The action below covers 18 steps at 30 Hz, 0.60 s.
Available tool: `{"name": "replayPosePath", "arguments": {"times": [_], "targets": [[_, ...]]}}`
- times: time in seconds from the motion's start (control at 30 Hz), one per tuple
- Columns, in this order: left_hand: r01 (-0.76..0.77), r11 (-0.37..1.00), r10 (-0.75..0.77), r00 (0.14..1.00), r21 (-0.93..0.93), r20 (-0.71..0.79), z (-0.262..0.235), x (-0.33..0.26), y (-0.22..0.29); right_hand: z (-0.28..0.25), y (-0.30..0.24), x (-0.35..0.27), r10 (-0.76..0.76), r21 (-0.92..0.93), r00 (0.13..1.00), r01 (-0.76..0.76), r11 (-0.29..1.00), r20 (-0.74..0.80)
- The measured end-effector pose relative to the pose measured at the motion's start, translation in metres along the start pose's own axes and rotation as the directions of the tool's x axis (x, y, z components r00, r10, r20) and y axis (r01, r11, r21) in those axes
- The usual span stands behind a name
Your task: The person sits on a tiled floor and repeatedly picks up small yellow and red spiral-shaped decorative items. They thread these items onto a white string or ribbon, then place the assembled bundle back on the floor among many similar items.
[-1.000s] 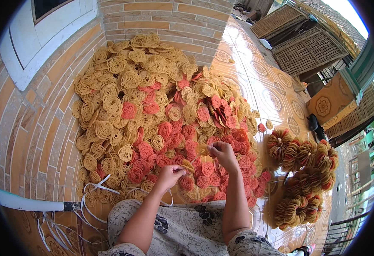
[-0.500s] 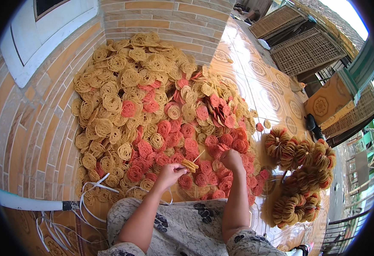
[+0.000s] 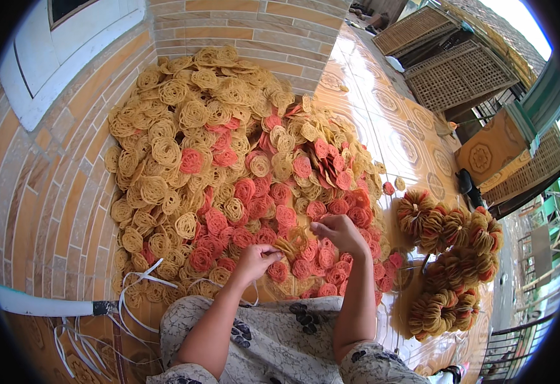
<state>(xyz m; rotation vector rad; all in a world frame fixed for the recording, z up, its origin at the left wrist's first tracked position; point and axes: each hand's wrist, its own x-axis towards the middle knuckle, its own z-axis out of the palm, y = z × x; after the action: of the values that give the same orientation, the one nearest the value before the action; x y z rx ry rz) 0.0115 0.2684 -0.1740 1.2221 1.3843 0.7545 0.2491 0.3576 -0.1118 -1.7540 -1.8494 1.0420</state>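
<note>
Small stack of yellow crackers [image 3: 291, 244] held at lower centre of frame

It's pinched between both grips: left hand [image 3: 256, 260] closed on its lower-left end, right hand [image 3: 339, 232] fingers pinched at its upper right, above the cracker pile [image 3: 228, 166].

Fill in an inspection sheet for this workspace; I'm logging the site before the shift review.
Surface: glossy patterned floor tiles.
Job's things: heap of yellow and red lacy discs; small yellow stack between the hands.
Clutter: tied disc bundles; woven racks.
Grippers: left hand pinches the stack's near end; right hand pinches above it.
Cables: white strips by a white pipe.
Surroundings: brick wall, railing.
</note>
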Motion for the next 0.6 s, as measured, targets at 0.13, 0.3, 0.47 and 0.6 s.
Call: {"name": "replayPosePath", "arguments": {"times": [0.13,0.3,0.47,0.6], "targets": [[0.024,0.998,-0.024,1.000,0.055,0.010,-0.001,-0.001,0.002,0.009,0.061,0.007,-0.242,-0.646,0.854,-0.135,0.752,-0.460],[0.004,0.997,-0.005,1.000,0.082,0.015,-0.001,-0.001,0.004,0.006,0.079,0.018,-0.137,-0.400,0.919,-0.025,0.916,-0.370],[-0.021,1.000,0.021,1.000,0.008,0.012,0.000,-0.001,0.003,0.000,0.043,0.017,0.150,0.013,0.956,-0.152,0.988,-0.253],[0.026,0.999,-0.027,0.999,0.035,0.026,0.000,-0.001,0.004,0.012,0.049,0.004,0.035,-0.603,0.966,-0.189,0.775,-0.257]]}}
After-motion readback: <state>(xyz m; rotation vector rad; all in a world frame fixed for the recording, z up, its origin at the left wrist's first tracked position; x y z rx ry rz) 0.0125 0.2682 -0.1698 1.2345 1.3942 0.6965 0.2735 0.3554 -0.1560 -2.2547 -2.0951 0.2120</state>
